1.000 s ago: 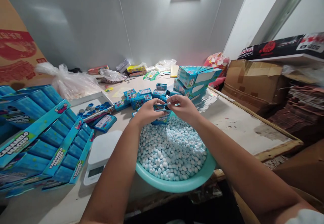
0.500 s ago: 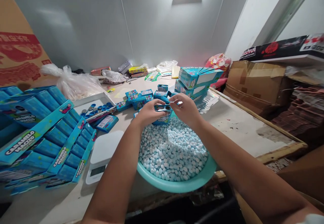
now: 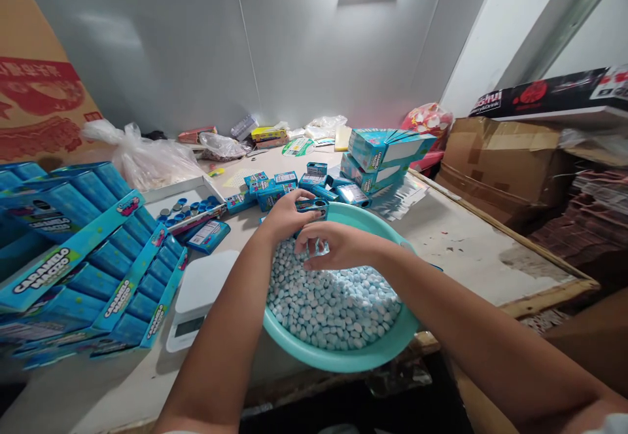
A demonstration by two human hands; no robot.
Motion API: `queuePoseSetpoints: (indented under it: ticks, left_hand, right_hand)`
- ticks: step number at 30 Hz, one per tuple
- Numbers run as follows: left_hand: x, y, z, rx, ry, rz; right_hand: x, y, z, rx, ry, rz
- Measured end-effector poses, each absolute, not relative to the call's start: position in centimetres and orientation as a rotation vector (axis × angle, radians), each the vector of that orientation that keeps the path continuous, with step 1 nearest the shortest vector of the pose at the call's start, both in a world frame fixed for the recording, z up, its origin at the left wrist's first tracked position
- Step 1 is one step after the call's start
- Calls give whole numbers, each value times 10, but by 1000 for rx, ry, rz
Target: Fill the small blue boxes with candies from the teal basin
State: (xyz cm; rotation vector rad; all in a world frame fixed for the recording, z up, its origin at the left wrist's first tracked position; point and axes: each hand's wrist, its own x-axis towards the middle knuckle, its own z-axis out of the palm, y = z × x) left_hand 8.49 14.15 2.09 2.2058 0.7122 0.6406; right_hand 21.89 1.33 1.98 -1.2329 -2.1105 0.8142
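My left hand (image 3: 287,217) is shut on a small blue candy box (image 3: 311,208), holding it just above the far rim of a teal plastic basin (image 3: 366,215). The basin is heaped with pale blue-and-white oval candies (image 3: 333,309). My right hand (image 3: 338,245) hangs over the top of the pile, fingers spread and curving down towards the candies, with nothing visible in them. Several more small blue boxes (image 3: 271,197) stand on the table beyond the basin.
A white kitchen scale (image 3: 199,296) lies left of the basin, beside stacked blue Caramelo Macizo display cartons (image 3: 83,254). A white tray of blue and silver lids (image 3: 181,208) sits behind them. Larger blue cartons (image 3: 380,156) stand far right; cardboard boxes (image 3: 500,165) lie beyond the table edge.
My right hand has parted from the small box and dropped towards the candies. My left hand keeps the box, which has risen slightly, and more of the basin's far rim shows.
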Motion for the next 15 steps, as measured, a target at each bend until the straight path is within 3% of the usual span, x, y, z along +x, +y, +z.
queuePoseSetpoints:
  ticks: [15]
  left_hand:
    - [87, 140, 19, 2225, 766, 648]
  right_hand:
    - [216, 14, 16, -1480, -2428, 852]
